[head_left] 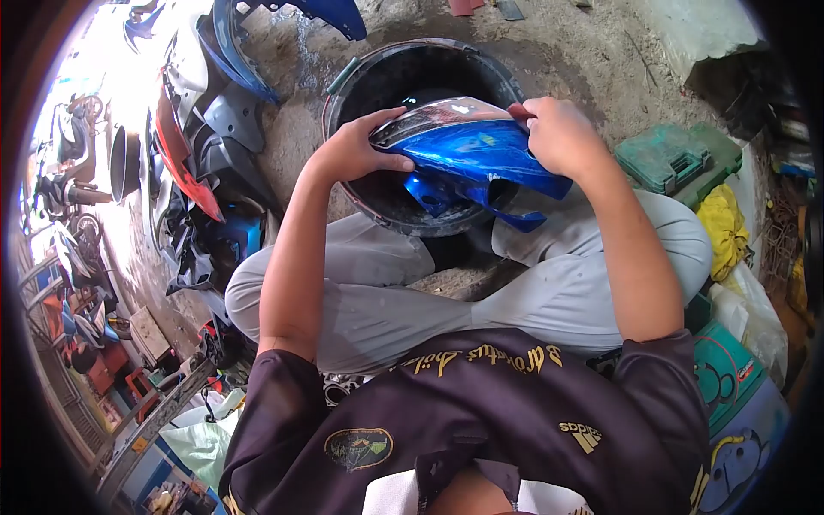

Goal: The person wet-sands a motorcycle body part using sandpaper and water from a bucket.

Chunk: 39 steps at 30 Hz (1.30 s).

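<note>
A glossy blue motorcycle fairing panel (pixel 472 148) with a dark patterned band along its upper edge rests over a black bucket (pixel 343 184). My left hand (pixel 356 148) grips the panel's left end, thumb on the near side and fingers over the far edge. At the upper right of the panel, my right hand (pixel 562 133) is closed around a small reddish-brown piece of sandpaper (pixel 519 112), pressed near the panel's edge. Some of its fingers are hidden. Blue mounting tabs hang down from the panel's near side, partly inside the bucket.
Other fairing parts, among them a red panel (pixel 178 150) and a blue panel (pixel 236 51), lie to the left. Green tool cases (pixel 665 159) and a yellow bag (pixel 723 221) stand on the right. Red sheets (pixel 464 7) lie on the concrete floor beyond the bucket.
</note>
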Tool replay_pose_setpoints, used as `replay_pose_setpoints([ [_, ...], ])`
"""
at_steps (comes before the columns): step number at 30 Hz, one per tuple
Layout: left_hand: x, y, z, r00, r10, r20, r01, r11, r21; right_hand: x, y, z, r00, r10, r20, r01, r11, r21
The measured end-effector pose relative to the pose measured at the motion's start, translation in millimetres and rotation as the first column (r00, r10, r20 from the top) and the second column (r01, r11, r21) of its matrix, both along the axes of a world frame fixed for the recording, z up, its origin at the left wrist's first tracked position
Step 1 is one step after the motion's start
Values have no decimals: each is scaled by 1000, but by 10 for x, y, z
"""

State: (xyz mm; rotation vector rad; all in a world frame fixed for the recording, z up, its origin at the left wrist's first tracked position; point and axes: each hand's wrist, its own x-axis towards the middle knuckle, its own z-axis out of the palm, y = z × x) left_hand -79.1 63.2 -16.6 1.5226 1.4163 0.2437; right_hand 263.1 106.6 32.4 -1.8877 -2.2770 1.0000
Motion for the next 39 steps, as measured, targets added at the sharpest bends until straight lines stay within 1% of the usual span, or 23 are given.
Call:
replay_pose_setpoints([
  [1, 2, -22, -21, 1000, 2, 28, -3, 999, 35, 18, 25, -30, 1000, 6, 7, -6, 1000, -24],
  [3, 40, -61, -4, 997, 6, 82, -15, 994, 110, 65, 181, 7, 988, -144, -53, 117, 930, -347],
  [4, 54, -82, 54, 999, 27, 37, -33, 984, 176, 81, 240, 53, 973, -223, -63, 164, 853, -496],
  [6, 96, -194, 228, 996, 76, -49, -58, 951, 303, 130, 245, 101, 957, -258, -133, 167, 865, -474],
  [7, 106, -231, 329, 991, 133, -8, -124, 945, 302, 145, 231, 117, 947, -273, -169, 167, 869, -466],
  [9, 113, -298, 600, 967, 246, 70, -256, 921, 295, 173, 209, 162, 897, -286, -336, 145, 911, -387],
  [10, 154, -345, 836, 946, 297, 132, -319, 924, 211, 168, 209, 224, 863, -283, -419, 140, 930, -340],
  [13, 175, -530, 1167, 914, 383, 136, -406, 873, 268, 148, 168, 652, 863, -211, -458, 114, 967, -229],
  [16, 250, -627, 1464, 935, 342, 96, -346, 815, 464, 145, 46, 957, 896, -110, -430, 63, 990, -123],
  [19, 317, -717, 1768, 939, 334, 86, -318, 743, 588, 231, -66, 1144, 858, -62, -511, 62, 998, -18],
  [20, 332, -747, 1847, 937, 336, 96, -320, 712, 625, 249, -65, 1255, 849, -50, -527, 36, 999, -37],
  [23, 308, -792, 1951, 922, 383, 58, -292, 590, 753, 124, -110, 1226, 759, 4, -651, 104, 986, 127],
  [24, 283, -798, 1975, 915, 402, 24, -264, 553, 790, 74, -98, 1194, 769, 42, -637, 98, 978, 182],
  [25, 266, -799, 1991, 906, 424, -7, -235, 516, 824, 44, -62, 1101, 777, 47, -628, 88, 979, 182],
  [27, 210, -731, 1949, 897, 436, -66, -180, 498, 848, -52, 14, 801, 792, 60, -607, 59, 983, 173],
  [28, 133, -681, 1838, 903, 423, -71, -168, 500, 849, -145, 19, 641, 708, 71, -703, 64, 985, 163],
  [31, -177, -543, 1324, 929, 350, -118, -80, 502, 861, -359, 71, 71, 832, 21, -554, 20, 998, 67],
  [33, -270, -545, 1007, 948, 296, -120, -71, 562, 824, -445, 52, -468, 824, -2, -566, -1, 1000, -4],
  [34, -286, -556, 875, 949, 295, -112, -105, 628, 772, -471, 50, -684, 821, -17, -571, -8, 999, -41],
  [35, -286, -574, 747, 950, 296, -101, -139, 690, 710, -498, 42, -819, 824, -16, -566, 6, 1000, -20],
  [37, -279, -582, 551, 937, 311, -161, -115, 706, 699, -523, 16, -1031, 832, -20, -554, 37, 999, 19],
  [38, -267, -572, 482, 929, 316, -190, -97, 706, 702, -528, 55, -1118, 803, -16, -596, 20, 1000, 1],
  [39, -232, -574, 441, 922, 321, -218, -79, 704, 705, -554, 20, -1042, 833, -20, -552, 0, 999, -36],
])
